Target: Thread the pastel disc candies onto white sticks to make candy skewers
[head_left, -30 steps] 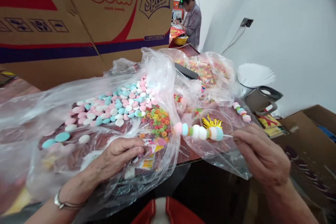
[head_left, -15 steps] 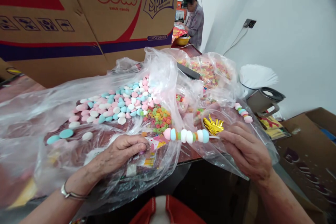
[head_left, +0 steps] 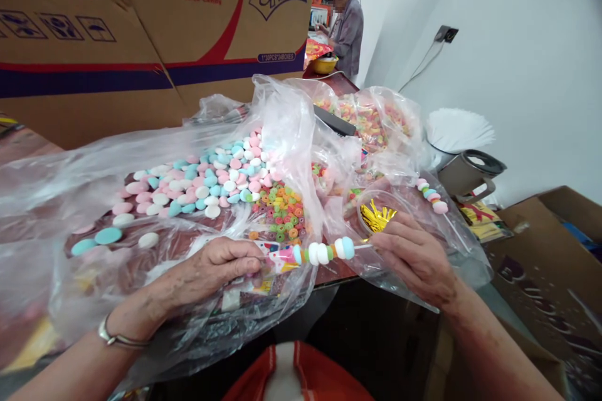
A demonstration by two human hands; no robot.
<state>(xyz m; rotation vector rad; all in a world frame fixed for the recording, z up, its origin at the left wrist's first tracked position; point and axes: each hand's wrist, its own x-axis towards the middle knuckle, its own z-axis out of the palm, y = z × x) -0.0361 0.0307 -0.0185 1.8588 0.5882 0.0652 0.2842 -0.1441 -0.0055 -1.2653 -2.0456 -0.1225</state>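
A candy skewer of white, blue, green and orange sweets lies level between my hands. My right hand pinches the bare white stick at its right end. My left hand is closed on a printed plastic bag with pink and yellow patterning. The skewer's left end sits inside the bag's mouth. Just behind my right hand are gold twist ties in a clear round tub. Pink, blue and white round candies and small ring candies lie in plastic beyond my hands.
Another finished-looking candy skewer lies at the right, by a grey jug and white sticks. A big cardboard box stands at back left, an open carton at right. A person works farther back.
My right hand has moved left with the skewer, and its pink end piece has gone into the printed bag. My left hand has stayed closed on the bag. The view has shifted slightly.
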